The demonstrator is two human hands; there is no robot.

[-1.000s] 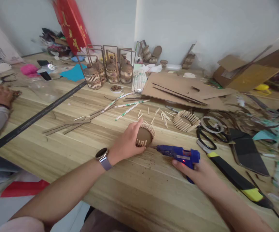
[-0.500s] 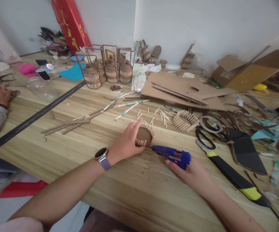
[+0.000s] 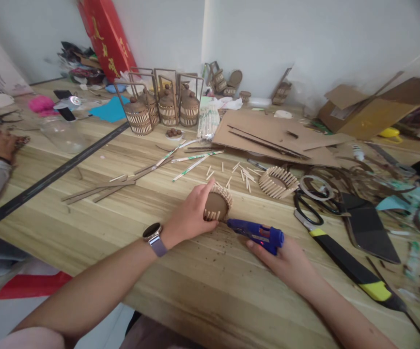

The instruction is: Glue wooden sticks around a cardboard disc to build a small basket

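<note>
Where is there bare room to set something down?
Bare wood lies between the black strip, brown strips and left forearm; another patch, crumb-strewn, lies between that and the right forearm, nearer than the glue gun. Around the tape it's crowded.

It looks like a small craft workshop: amid the wooden worktop (image 3: 180,300) are a blue glue gun (image 3: 248,230) and short, loose sticks (image 3: 248,174). Several matching handled containers (image 3: 168,110) stand grouped at upper centre, with a cardboard sheet (image 3: 253,128) beside them and offcuts (image 3: 358,172) strewn towards the right edge.
</note>
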